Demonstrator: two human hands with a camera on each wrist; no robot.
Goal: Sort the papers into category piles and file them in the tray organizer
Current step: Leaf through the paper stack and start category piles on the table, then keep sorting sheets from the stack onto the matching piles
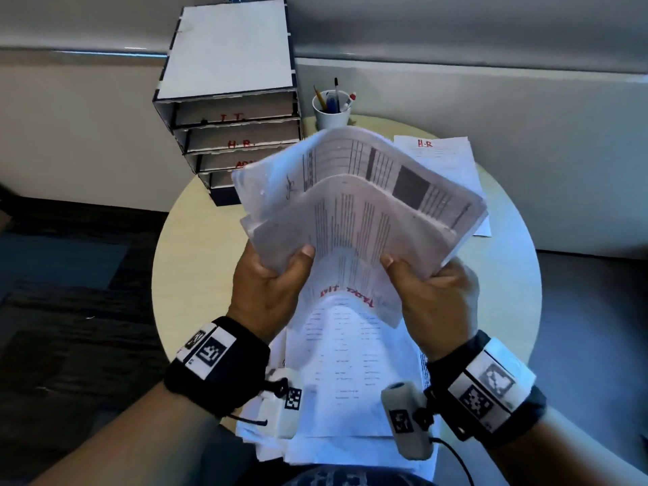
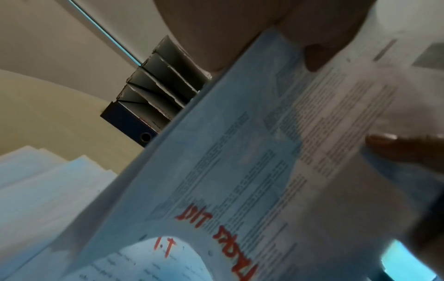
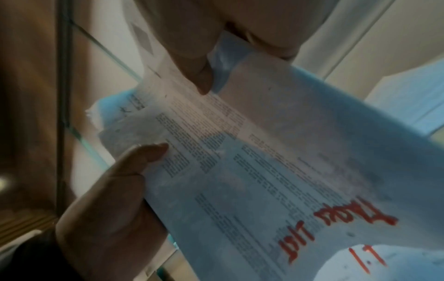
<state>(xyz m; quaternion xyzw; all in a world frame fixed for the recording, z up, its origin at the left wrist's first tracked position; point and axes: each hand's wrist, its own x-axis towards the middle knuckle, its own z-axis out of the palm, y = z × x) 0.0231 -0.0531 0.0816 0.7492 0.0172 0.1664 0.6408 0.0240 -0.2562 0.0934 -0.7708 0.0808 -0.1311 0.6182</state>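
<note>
Both hands hold a bent sheaf of printed papers [image 1: 354,205] above the round table. My left hand [image 1: 277,278] grips its left lower edge with the thumb on top, and my right hand [image 1: 431,285] grips the right lower edge the same way. The nearest sheet [image 2: 252,171] curls toward me and carries red handwriting. Under it lies a pile of papers [image 1: 343,387] whose top sheet [image 3: 374,266] is marked "I.T" in red. A sheet headed "H.R" [image 1: 441,163] lies at the back right. The tray organizer [image 1: 228,100] stands at the back left, its shelves labelled in red.
A white cup of pens and pencils [image 1: 331,110] stands right of the organizer. The round beige table [image 1: 196,261] has bare surface on its left side. A low wall runs behind it and dark carpet [image 1: 70,275] lies to the left.
</note>
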